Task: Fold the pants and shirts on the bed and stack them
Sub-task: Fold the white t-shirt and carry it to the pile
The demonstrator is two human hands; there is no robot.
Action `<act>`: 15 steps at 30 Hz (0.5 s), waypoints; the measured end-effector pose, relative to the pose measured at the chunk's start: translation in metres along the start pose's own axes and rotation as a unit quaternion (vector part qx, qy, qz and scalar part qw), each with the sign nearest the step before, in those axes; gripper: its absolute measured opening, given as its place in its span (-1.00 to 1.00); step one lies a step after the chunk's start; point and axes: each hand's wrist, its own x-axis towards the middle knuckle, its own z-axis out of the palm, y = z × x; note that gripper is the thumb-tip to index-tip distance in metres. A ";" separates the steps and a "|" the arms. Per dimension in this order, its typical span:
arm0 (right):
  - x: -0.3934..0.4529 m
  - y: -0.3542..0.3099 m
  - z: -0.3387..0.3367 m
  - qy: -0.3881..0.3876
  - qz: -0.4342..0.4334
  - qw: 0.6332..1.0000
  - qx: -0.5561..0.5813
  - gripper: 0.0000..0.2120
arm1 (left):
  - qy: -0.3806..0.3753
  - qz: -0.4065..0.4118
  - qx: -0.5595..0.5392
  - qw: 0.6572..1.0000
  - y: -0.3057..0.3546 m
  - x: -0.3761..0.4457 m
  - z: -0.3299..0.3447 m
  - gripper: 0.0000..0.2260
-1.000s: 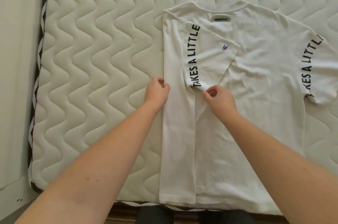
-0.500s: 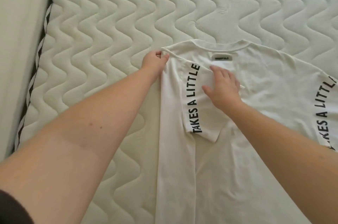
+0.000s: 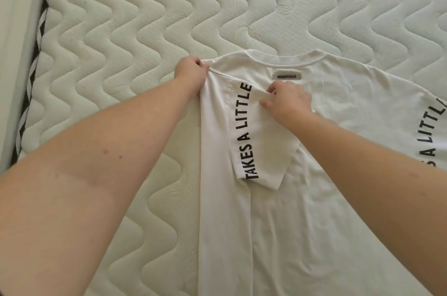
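Observation:
A white T-shirt lies flat on the quilted mattress, collar away from me, a grey label below the collar. Its left side is folded inward, and the left sleeve, printed "TAKES A LITTLE" in black, lies on top of the body. My left hand pinches the folded shoulder corner at the shirt's top left. My right hand pinches a raised fold of the sleeve fabric just below the label. The right sleeve lies spread out at the right edge of view.
The mattress edge with black-and-white piping runs down the left side, with a pale surface beyond it. Bare mattress extends behind the shirt and to its left.
Both hands moved from the lower sleeve hem up to the shoulder area. The left hand took the shoulder corner; the right hand went from lying flat on the sleeve to pinching it.

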 end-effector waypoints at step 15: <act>-0.056 0.058 -0.002 0.048 0.070 0.972 0.218 -0.82 | -0.139 0.392 0.185 0.890 -0.051 -0.229 0.057 -0.60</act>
